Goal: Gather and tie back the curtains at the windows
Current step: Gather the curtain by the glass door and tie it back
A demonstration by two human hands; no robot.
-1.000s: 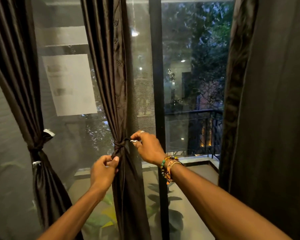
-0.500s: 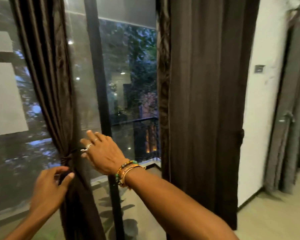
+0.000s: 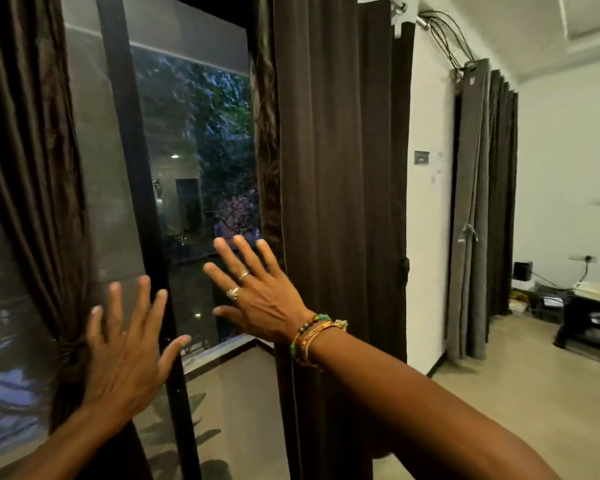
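Note:
A dark brown curtain (image 3: 39, 174) hangs at the left, gathered and tied at its waist (image 3: 70, 351). My left hand (image 3: 127, 348) is just right of that tie, fingers spread, holding nothing. My right hand (image 3: 257, 292), with rings and beaded bracelets, is raised with fingers apart in front of the glass, close to the left edge of a second brown curtain (image 3: 329, 188) that hangs loose and straight. A dark tieback (image 3: 405, 270) shows at that curtain's right edge.
A black window frame post (image 3: 142, 209) stands between the two curtains. Past a white wall section (image 3: 426, 220) hangs a grey curtain (image 3: 475, 216) with a tie. A low dark table (image 3: 589, 323) and cables sit at the far right on the pale floor.
Both hands have let go of the tied left curtain and opened wide. The view has swung right, and my right hand has moved toward the loose curtain.

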